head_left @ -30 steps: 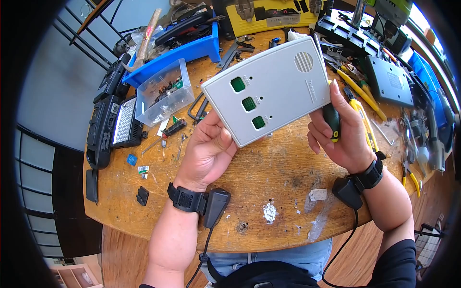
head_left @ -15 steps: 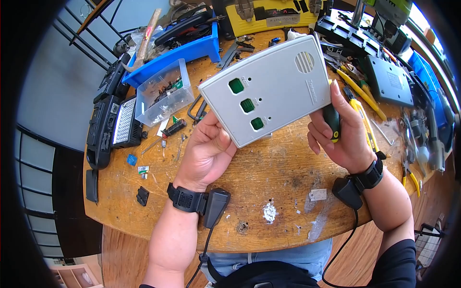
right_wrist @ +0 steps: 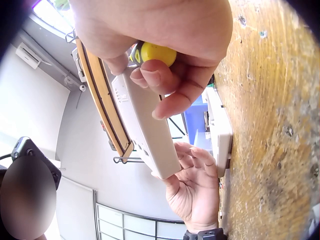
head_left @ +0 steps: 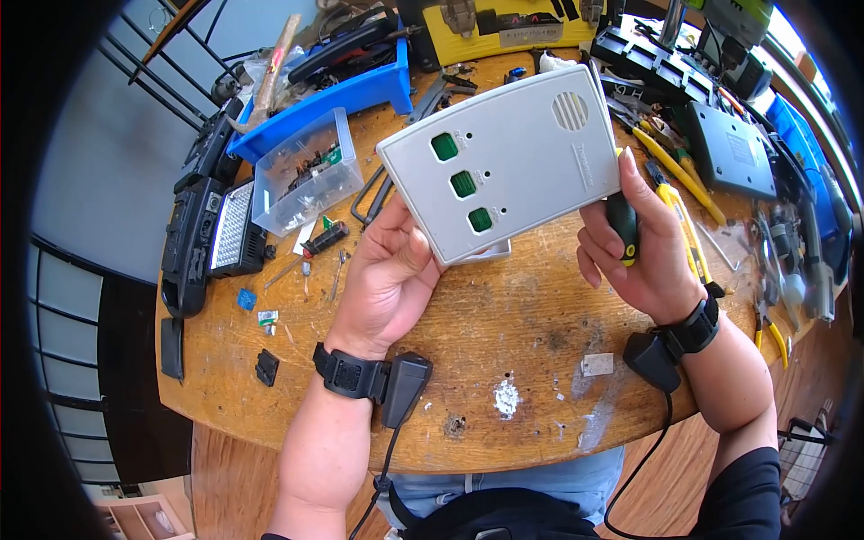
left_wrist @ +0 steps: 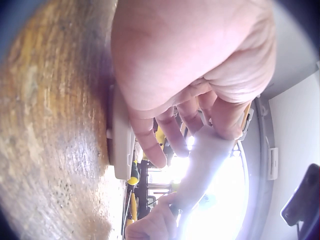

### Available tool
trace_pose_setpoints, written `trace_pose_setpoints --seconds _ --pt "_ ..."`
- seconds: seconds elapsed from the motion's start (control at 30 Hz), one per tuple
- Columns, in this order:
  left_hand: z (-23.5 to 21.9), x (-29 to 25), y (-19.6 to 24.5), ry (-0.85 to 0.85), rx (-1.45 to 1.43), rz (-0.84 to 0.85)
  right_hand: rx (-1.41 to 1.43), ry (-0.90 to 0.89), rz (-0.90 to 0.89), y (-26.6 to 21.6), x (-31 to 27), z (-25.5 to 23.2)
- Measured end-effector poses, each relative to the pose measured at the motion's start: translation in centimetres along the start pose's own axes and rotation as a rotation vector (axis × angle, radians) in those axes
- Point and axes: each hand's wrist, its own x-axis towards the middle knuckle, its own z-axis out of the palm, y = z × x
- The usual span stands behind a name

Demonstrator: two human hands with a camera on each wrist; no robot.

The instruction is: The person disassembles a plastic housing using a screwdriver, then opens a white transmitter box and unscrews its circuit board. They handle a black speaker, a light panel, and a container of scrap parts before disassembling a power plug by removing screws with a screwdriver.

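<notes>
A light grey plastic casing (head_left: 531,153) is held up over the bench, its face with three green windows and a round slotted grille turned to the head view. My left hand (head_left: 382,283) grips its lower left corner between thumb and fingers. At the opposite end, my right hand (head_left: 648,252) has its thumb by the casing's edge. Curled fingers of that hand hold a screwdriver (head_left: 621,225) by its dark green handle with a yellow end (right_wrist: 157,53); its shaft is hidden. Below the casing, a second pale plastic part (right_wrist: 221,132) lies on the bench, mostly covered in the head view.
A clear plastic bin (head_left: 310,184) of small parts stands at the left, before a blue tray (head_left: 360,94) of tools. Yellow-handled pliers (head_left: 679,175) and a dark flat device (head_left: 729,148) lie at the right. A yellow toolbox (head_left: 513,40) stands behind. White crumbs (head_left: 506,399) dot the front.
The casing has tilted a little, its left end and lower edge shifting up, and more of the pale part beneath shows. The right hand keeps its hold on the screwdriver.
</notes>
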Motion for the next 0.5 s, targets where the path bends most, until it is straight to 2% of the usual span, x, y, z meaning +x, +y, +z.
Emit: trace_pose_setpoints --seconds 0.5 --pt "-0.46 -0.17 -0.27 0.009 0.004 -0.011 -0.012 -0.011 -0.028 -0.19 -0.08 0.15"
